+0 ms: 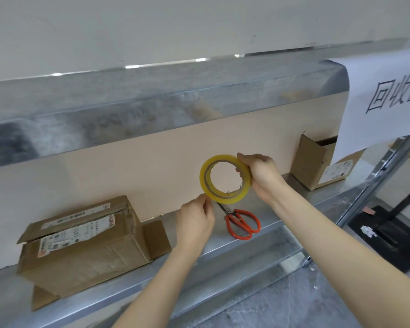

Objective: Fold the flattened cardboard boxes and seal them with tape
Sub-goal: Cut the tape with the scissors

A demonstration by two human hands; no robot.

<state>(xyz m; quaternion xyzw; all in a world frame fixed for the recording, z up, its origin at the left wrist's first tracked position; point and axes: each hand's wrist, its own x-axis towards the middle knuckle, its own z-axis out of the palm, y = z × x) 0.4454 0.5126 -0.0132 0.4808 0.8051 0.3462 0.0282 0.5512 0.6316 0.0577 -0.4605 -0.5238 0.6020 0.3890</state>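
Observation:
A yellowish roll of clear tape is held up in front of the beige back panel. My right hand grips its right side, fingers curled through the hole. My left hand pinches the roll's lower left edge with thumb and fingertips. A folded cardboard box with labels lies on the metal shelf at the left, its top flaps and end flaps loose. A second brown box stands open at the right end of the shelf.
Red-handled scissors lie on the shelf just below the tape. A white paper sign hangs at the upper right. A metal upper shelf overhangs. Dark floor and a black stand are at the lower right.

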